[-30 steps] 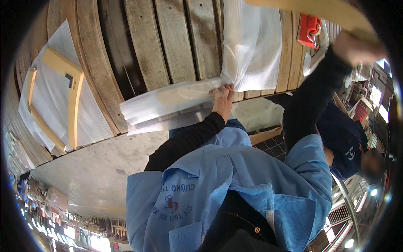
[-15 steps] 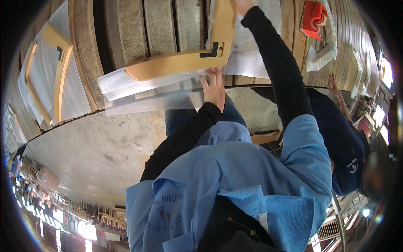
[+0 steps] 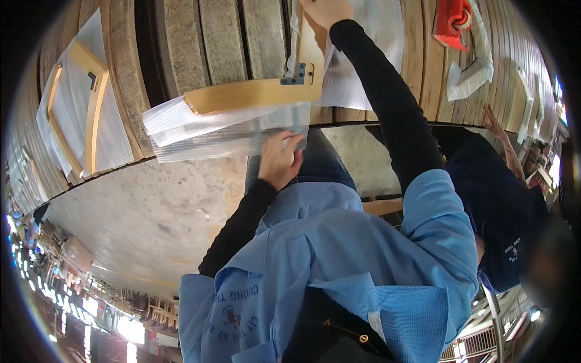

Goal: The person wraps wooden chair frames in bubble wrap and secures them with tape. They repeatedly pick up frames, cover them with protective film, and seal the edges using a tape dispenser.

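An L-shaped pale wooden part [image 3: 242,92] with a dark metal corner bracket [image 3: 295,74] lies at the near edge of the slatted table. Under it and along its sides is a white foam sheet [image 3: 206,140], whose near flap hangs past the table edge. My left hand [image 3: 281,160] is below the part, thumb and fingers pinched at the flap. At the top of the view, my right hand [image 3: 330,9] lies across the part's far-reaching arm, fingers curled over it; the frame edge partly cuts it off.
To the left, two more wooden parts [image 3: 97,115] lie on another foam sheet [image 3: 115,142]. A red tape dispenser [image 3: 448,27] sits at the right, beside a foam-wrapped angled piece [image 3: 469,81]. A co-worker [image 3: 484,193] stands close on my right, a hand [image 3: 495,124] by the table edge.
My left hand has moved from the part's near edge down and left onto the foam flap. My right hand has shifted left, over the part's far-reaching arm.
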Available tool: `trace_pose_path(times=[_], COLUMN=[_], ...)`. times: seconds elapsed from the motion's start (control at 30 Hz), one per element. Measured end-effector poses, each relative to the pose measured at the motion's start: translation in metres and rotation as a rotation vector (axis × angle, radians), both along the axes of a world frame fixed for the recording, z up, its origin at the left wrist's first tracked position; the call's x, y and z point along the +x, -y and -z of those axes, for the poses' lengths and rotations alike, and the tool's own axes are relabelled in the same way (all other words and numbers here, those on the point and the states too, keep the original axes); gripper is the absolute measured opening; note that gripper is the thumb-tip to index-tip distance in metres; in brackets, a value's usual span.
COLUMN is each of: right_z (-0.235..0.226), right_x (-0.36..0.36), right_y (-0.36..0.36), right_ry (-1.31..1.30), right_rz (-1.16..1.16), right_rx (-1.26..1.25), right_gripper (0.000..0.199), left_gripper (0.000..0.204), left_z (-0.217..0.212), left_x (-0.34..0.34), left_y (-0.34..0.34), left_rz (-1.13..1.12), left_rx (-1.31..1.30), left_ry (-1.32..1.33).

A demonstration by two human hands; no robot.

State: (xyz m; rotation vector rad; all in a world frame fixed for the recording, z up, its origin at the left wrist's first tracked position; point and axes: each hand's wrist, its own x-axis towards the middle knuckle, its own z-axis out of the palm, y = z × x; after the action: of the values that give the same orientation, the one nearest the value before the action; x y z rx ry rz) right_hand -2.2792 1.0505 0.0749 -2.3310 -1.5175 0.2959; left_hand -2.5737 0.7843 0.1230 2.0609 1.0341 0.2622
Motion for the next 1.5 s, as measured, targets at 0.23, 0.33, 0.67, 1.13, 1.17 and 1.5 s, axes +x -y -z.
trace_pose_path(times=[0.23,0.33,0.67,1.13,1.17,1.5], right_z=[-0.021,-0.08,-0.081,-0.048,-0.048,-0.037], right_x=[-0.02,-0.082,-0.119,-0.161,-0.156,-0.136], right_y=[-0.002,0.093,0.219,0.142,0.135,0.139], right_ry=[0.03,0.044,-0.078,0.19,0.137,-0.037], right_rz=[0.037,-0.22,-0.299,-0.738,-0.733,-0.81], right_rx=[0.01,0.138,0.337,-0.034,-0.177,-0.024], right_gripper=[0.094,0.048,0.024,0.074,0.073,0.066], left_gripper=[0.061,0.052,0.047,0.047,0.044,0.051], left_z=[0.054,0.078,-0.016,0.056,0.029,0.014], left_x=[-0.104,-0.12,-0.097,-0.037,-0.038,-0.026], left_y=[0.002,-0.034,-0.174,-0.303,-0.289,-0.089], left_rz=[0.004,0.116,0.406,0.251,0.039,-1.196], left_rx=[0.285,0.379,0.581,0.246,0.457,-0.99], left_ry=[-0.417,-0.275,0.18,-0.045,0.035,1.039])
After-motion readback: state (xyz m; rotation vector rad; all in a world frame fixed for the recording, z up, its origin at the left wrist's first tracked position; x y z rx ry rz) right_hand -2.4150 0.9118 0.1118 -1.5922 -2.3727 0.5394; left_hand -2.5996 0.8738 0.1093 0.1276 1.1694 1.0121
